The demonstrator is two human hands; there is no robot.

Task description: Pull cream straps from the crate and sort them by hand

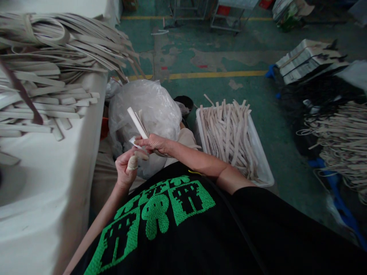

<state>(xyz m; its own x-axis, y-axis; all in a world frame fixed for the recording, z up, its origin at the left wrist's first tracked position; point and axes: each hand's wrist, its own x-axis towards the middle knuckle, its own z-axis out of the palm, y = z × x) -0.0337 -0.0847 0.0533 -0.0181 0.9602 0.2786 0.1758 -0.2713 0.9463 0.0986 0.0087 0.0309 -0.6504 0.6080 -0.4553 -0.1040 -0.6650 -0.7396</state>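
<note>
Item: pale strips (137,121), small bundle, centre frame, tilted. R hand (155,144) pinching lower end; L hand (126,168) half-curled, taped digit at base, grip unclear. Strip tray (262,162) centre-right. Tip: prob. keep ends flush, pinch firm

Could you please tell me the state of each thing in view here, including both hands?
Right hand: fingers closed on a few pale strips.
strips: held together, tilted upward.
Left hand: curled at their lower end, one finger wrapped; grip unclear.
Tray: filled with more loose lengths.
Plastic bag: bulging.
Table: heaped with lengths at its far end.
</note>
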